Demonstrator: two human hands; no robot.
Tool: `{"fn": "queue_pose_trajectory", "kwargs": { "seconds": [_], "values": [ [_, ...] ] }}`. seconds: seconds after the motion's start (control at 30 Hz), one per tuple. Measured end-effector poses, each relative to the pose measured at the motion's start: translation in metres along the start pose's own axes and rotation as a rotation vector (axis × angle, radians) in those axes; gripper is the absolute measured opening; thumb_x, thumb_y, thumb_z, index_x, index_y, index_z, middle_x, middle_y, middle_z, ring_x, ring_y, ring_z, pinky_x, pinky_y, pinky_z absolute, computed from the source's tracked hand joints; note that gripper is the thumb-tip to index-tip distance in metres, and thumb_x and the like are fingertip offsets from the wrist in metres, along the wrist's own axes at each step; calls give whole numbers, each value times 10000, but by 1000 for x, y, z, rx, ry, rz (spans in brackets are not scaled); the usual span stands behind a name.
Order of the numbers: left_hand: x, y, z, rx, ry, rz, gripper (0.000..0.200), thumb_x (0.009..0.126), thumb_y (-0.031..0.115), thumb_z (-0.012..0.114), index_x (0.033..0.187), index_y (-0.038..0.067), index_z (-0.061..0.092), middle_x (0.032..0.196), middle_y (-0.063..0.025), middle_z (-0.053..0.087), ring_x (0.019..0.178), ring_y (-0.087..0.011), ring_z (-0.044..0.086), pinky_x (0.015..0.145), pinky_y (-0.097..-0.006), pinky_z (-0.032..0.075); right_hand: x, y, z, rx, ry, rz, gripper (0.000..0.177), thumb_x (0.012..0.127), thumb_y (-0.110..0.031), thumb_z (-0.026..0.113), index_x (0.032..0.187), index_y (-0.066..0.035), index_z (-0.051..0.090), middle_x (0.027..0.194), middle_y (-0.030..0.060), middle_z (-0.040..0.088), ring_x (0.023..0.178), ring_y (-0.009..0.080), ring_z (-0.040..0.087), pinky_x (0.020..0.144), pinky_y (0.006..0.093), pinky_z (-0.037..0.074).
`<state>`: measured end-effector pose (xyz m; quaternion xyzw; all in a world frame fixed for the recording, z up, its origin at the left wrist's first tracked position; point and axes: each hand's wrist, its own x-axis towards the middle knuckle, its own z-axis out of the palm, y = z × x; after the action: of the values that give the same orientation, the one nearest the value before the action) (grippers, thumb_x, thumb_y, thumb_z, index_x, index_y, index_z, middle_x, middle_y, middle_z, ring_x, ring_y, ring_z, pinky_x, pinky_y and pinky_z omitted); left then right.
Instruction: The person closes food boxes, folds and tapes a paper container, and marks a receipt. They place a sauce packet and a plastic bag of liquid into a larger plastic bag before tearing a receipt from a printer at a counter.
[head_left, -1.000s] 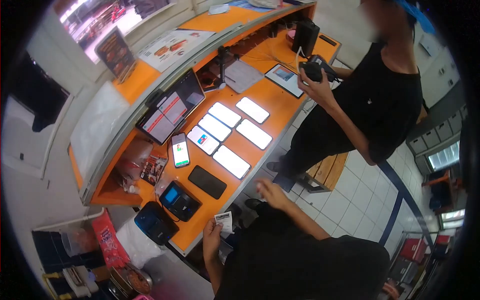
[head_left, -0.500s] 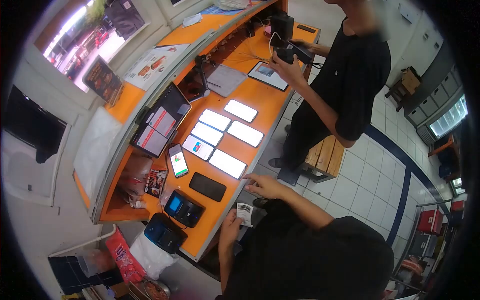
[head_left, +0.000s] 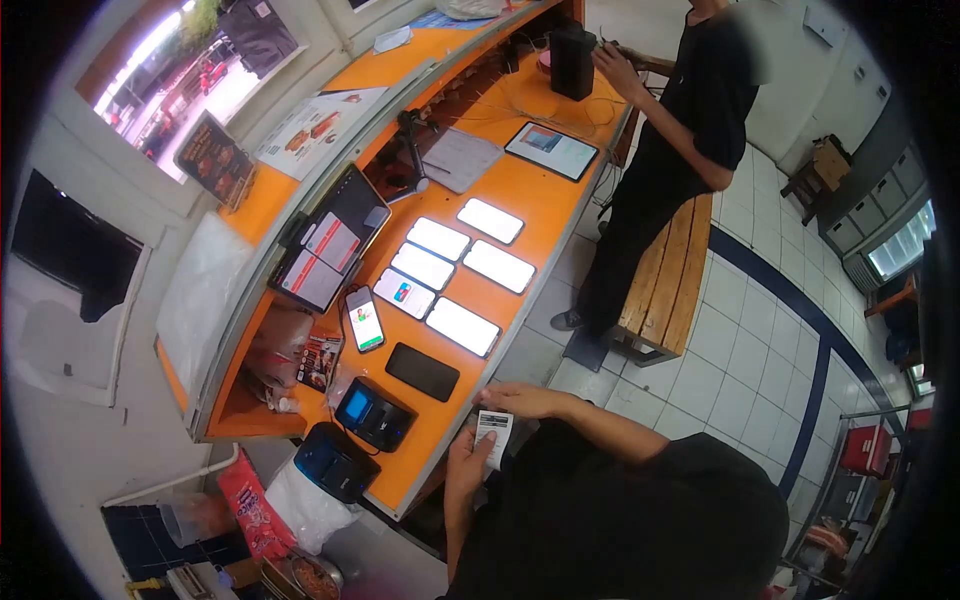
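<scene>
A small printed paper slip (head_left: 494, 438) is held in my left hand (head_left: 468, 462), thumb across its face, beside the counter's front edge. My right hand (head_left: 520, 400) is just above the slip's top edge; its fingertips are too small to make out. On the orange counter (head_left: 415, 430) close by lies a dark phone (head_left: 422, 372). Several phones with bright white screens (head_left: 463, 327) lie in rows behind it. One phone with a green and white screen (head_left: 365, 318) rests near the monitor (head_left: 330, 240). Two black devices, a printer-like one (head_left: 372, 415) and another (head_left: 334, 463), stand at the counter's near end.
Across the counter's far end, a person in black (head_left: 690, 120) stands with hands near a black box (head_left: 572, 62). A tablet (head_left: 552, 150) and a grey folder (head_left: 461, 160) lie there. A wooden bench (head_left: 665, 285) stands on the tiled floor.
My right hand has moved down and toward the slip, and the slip has been raised slightly. The other person has moved back, and the dark device they held no longer shows in their hands.
</scene>
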<state>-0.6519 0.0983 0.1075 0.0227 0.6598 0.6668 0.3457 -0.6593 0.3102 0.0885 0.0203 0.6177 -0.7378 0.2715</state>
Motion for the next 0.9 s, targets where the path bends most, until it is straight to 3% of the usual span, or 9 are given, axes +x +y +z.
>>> {"fn": "queue_pose_trajectory", "kwargs": {
  "seconds": [0.1, 0.33, 0.5, 0.63, 0.77, 0.83, 0.9],
  "values": [
    [1, 3, -1, -42, 27, 3, 158, 1003, 160, 630, 1041, 7, 630, 917, -10, 661, 800, -57, 575, 719, -219, 454, 10, 14, -8, 43, -163, -37, 497, 1057, -443, 492, 1344, -43, 565, 1177, 47, 624, 1086, 132, 557, 920, 300, 479],
    [10, -10, -6, -77, 74, 41, 248, 1041, 246, 581, 1018, 5, 632, 877, -2, 641, 767, -54, 564, 676, -214, 436, -3, -9, -3, -94, -266, -1, 529, 1011, -449, 592, 1342, -39, 542, 1184, 48, 618, 1054, 117, 571, 900, 286, 496],
    [5, 3, -1, -11, 119, 57, 291, 1063, 271, 536, 995, 7, 639, 863, -6, 628, 746, -59, 554, 664, -220, 438, 3, 3, -1, -3, -339, -35, 439, 987, -333, 667, 1262, -9, 557, 1129, 48, 631, 969, 122, 622, 847, 271, 530],
    [-1, 15, 9, -77, 181, 83, 281, 1072, 247, 513, 1005, 5, 637, 877, -15, 637, 762, -62, 561, 683, -223, 446, 1, -1, -1, -15, -328, -55, 385, 992, -292, 665, 1231, -5, 575, 1057, 32, 654, 965, 113, 631, 859, 276, 530],
    [7, -9, -3, -120, 177, 24, 256, 1066, 226, 525, 1062, -5, 636, 922, -26, 653, 803, -65, 577, 719, -228, 459, -4, -12, -1, -75, -213, 6, 290, 999, -285, 655, 1067, -4, 640, 906, 2, 663, 874, 85, 632, 816, 246, 519],
    [8, -12, -3, -108, 127, 132, 223, 1055, 196, 546, 1108, -6, 625, 965, -42, 665, 835, -67, 588, 754, -226, 467, -3, -8, -2, -41, -179, 0, 281, 999, -287, 655, 1006, -6, 654, 859, -8, 658, 837, 75, 626, 796, 234, 512],
    [7, -11, -2, -118, 103, 114, 230, 1041, 192, 572, 1153, -6, 611, 1023, -66, 674, 901, -98, 615, 816, -242, 474, 7, 14, -8, -38, -59, -21, 290, 999, -296, 655, 947, -10, 667, 838, -8, 654, 801, 59, 610, 767, 215, 498]
  ]
}}
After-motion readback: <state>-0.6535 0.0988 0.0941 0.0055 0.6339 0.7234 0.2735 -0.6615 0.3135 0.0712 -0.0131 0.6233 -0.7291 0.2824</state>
